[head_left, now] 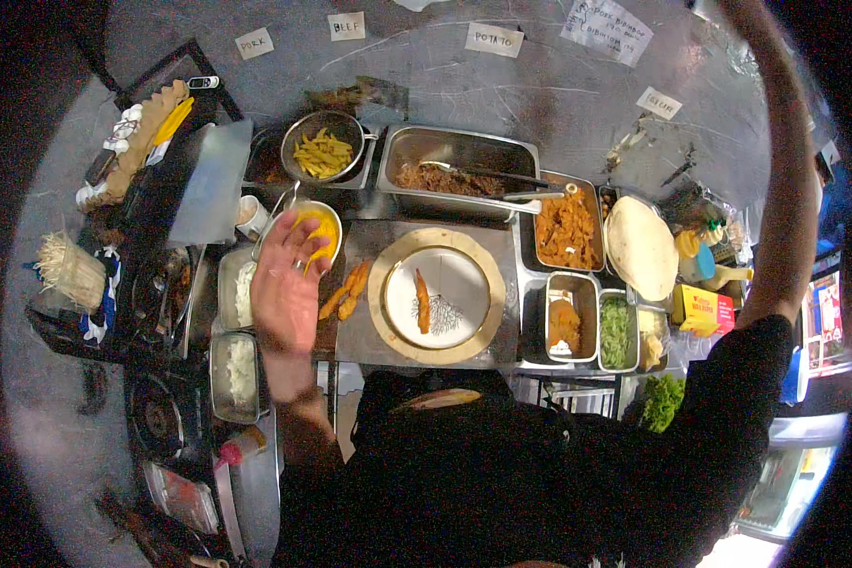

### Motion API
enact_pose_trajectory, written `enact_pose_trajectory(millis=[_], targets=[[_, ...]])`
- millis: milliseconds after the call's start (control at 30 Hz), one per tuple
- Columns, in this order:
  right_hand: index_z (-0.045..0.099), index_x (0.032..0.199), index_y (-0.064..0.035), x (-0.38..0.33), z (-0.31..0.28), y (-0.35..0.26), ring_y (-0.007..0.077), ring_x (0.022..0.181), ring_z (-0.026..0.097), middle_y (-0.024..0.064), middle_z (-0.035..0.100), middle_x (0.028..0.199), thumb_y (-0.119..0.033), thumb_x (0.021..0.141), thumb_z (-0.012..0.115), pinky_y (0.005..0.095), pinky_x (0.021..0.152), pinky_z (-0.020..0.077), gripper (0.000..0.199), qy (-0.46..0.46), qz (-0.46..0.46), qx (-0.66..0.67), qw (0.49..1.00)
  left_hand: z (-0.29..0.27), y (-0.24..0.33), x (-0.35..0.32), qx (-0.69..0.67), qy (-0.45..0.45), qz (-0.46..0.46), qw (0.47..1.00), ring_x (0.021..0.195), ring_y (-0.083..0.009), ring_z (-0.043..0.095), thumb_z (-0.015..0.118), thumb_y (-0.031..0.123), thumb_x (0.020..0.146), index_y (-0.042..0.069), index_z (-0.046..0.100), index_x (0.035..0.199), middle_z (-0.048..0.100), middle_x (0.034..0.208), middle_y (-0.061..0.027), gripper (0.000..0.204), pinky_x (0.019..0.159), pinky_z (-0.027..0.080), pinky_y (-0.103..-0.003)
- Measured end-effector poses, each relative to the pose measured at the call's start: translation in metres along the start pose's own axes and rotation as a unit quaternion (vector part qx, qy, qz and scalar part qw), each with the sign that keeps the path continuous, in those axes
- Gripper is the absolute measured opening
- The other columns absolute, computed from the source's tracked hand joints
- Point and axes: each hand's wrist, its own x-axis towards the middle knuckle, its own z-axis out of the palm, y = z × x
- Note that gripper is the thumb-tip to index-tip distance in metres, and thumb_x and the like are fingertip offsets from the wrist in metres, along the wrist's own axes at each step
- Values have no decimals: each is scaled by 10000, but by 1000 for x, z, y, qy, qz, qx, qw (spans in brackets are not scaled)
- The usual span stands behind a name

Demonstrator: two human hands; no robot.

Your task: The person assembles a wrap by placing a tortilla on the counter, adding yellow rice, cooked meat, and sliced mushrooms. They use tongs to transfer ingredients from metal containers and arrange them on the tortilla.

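Observation:
My left hand (pixel 287 284) is raised, palm showing and fingers apart, with nothing seen in it. It overlaps the edge of a bowl of yellow food (pixel 327 227) and hides part of it. Just to its right lie some golden fried pieces (pixel 347 292) on the worktop. Farther right, a white plate with a dark branch pattern (pixel 464 284) sits on a round wooden board (pixel 379 293). One long fried piece (pixel 422 301) rests on that plate. My right arm (pixel 793 208) reaches up and away along the right side, and its hand lies past the upper edge.
At the back, a steel pan (pixel 459 201) holds shredded brown meat and tongs (pixel 492 177). Left of it is a strainer of fries (pixel 322 156). On the right are an orange-brown filling (pixel 568 232), flatbreads (pixel 640 248) and shredded green vegetable (pixel 618 331). Skewers (pixel 69 272) stand far left.

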Motion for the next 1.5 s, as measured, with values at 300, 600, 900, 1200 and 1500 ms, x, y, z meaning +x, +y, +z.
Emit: enact_pose_trajectory(millis=[300, 600, 900, 1200, 1500], targets=[[654, 811, -119, -117, 299, -23, 338, 742, 649, 140, 666, 764, -220, 795, 611, 457, 744, 511, 111, -399, -85, -197, 892, -9, -73, -13, 102, -422, -381, 816, 1175, -217, 535, 596, 589, 847, 29, 252, 1473, 528, 1302, -125, 908, 932, 454, -339], [473, 1288, -33, -233, 412, -81, 289, 918, 671, 205, 673, 999, -197, 850, 702, 378, 834, 514, 521, -155, 378, 267, 873, 3, -137, -64, 134, -14, -314, 940, 1219, -254, 417, 482, 404, 979, 54, 305, 1427, 433, 1316, -157, 595, 1047, 316, -372], [522, 1318, -86, -305, 420, -53, 119, 768, 608, 40, 645, 916, -228, 906, 654, 248, 654, 500, 455, 23, 584, 513, 629, -34, -174, -63, 659, -51, -73, 747, 925, -332, 571, 602, 361, 873, -12, 654, 999, 607, 950, -187, 397, 872, 379, -500], [521, 1283, -41, -328, 408, -55, 116, 778, 590, 80, 642, 963, -406, 755, 803, 249, 620, 472, 701, -51, 608, 435, 662, -33, -227, -47, 783, -64, -11, 618, 815, -293, 592, 666, 293, 818, -2, 648, 893, 614, 885, -154, 306, 838, 342, -467], [433, 1338, 0, -335, 406, -57, 215, 952, 601, 180, 622, 1109, -659, 706, 722, 316, 813, 478, 957, -173, 606, 374, 681, -18, -204, -47, 727, -118, 32, 676, 824, -250, 604, 708, 219, 789, 126, 638, 973, 634, 871, -67, 219, 810, 347, -426]])
